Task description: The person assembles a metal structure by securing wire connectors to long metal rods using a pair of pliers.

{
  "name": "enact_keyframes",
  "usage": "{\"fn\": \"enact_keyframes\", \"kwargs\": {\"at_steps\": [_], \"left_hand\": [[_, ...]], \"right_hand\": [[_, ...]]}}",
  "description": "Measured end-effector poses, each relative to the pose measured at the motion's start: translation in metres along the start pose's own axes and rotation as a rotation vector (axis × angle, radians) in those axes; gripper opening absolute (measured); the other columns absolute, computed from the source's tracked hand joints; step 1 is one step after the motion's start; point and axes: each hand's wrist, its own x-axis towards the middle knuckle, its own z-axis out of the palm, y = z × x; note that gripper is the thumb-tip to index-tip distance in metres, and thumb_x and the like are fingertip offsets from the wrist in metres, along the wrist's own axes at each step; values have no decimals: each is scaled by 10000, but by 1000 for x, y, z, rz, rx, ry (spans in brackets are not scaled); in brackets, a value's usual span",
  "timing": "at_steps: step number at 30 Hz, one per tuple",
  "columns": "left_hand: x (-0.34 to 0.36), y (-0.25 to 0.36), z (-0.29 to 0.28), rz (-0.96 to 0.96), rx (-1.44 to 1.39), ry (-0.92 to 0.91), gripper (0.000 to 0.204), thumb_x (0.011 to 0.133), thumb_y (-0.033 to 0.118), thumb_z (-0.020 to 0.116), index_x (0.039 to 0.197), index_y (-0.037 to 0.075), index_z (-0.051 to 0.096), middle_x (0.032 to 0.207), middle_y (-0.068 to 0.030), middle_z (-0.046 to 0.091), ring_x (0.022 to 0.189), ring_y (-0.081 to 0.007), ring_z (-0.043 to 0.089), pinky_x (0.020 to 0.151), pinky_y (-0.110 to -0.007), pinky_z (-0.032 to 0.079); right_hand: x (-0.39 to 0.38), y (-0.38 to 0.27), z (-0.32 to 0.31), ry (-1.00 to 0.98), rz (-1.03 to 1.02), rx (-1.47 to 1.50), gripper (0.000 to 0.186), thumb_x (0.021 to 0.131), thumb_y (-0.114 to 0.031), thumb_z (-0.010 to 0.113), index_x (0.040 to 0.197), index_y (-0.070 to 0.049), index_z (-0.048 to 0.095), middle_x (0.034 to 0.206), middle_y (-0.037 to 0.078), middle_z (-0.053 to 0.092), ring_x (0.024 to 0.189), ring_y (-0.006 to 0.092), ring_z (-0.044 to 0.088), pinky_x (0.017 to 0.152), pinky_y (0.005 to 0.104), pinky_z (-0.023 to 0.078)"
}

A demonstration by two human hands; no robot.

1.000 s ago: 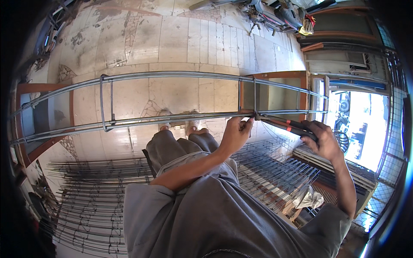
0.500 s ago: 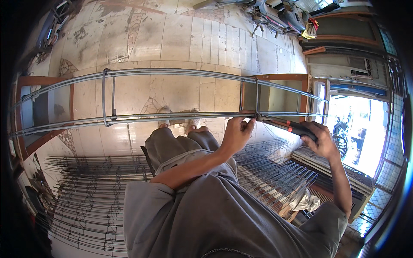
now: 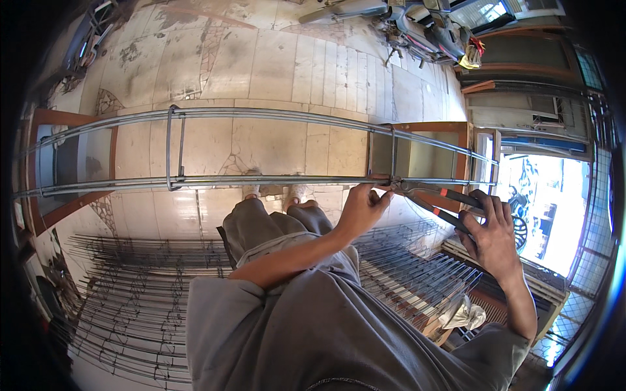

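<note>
Running across in front of the person is a long metal frame (image 3: 261, 113), made of thin gray bars. A square hoop (image 3: 393, 153) goes around its bars on the right. Black and red pliers (image 3: 448, 193) reach the low bars by that hoop, handles spread apart. The right hand (image 3: 493, 236) grasps the handles. The left hand (image 3: 362, 210) is just left of the pliers' tip, beside the low bars; I cannot tell if it pinches anything.

Between three and four o'clock, the right hand (image 3: 493, 236) grips pliers (image 3: 443, 193), handles spread, tips at the rod frame (image 3: 280, 179) running nine to three; left hand (image 3: 365, 212) right beside them! Stacked rods (image 3: 134, 300) at eight.
</note>
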Motion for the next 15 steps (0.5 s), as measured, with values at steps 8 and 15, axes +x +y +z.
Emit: {"fn": "enact_keyframes", "kwargs": {"at_steps": [8,15], "left_hand": [[0,0,2,-45,19,-27,305,904,201,688,1075,-45,630,547,-22,559,472,-64,488,457,-253,374],[-1,-3,-2,-57,2,-23,297,909,206,685,1075,-34,630,550,-10,549,470,-61,473,451,-254,359]], "right_hand": [[-6,8,13,64,-71,-107,303,706,-243,782,928,-106,627,1211,129,518,1028,295,531,855,452,442],[-2,22,28,140,-160,-71,312,688,-299,795,864,-98,635,1139,138,568,877,276,585,715,412,505]]}}
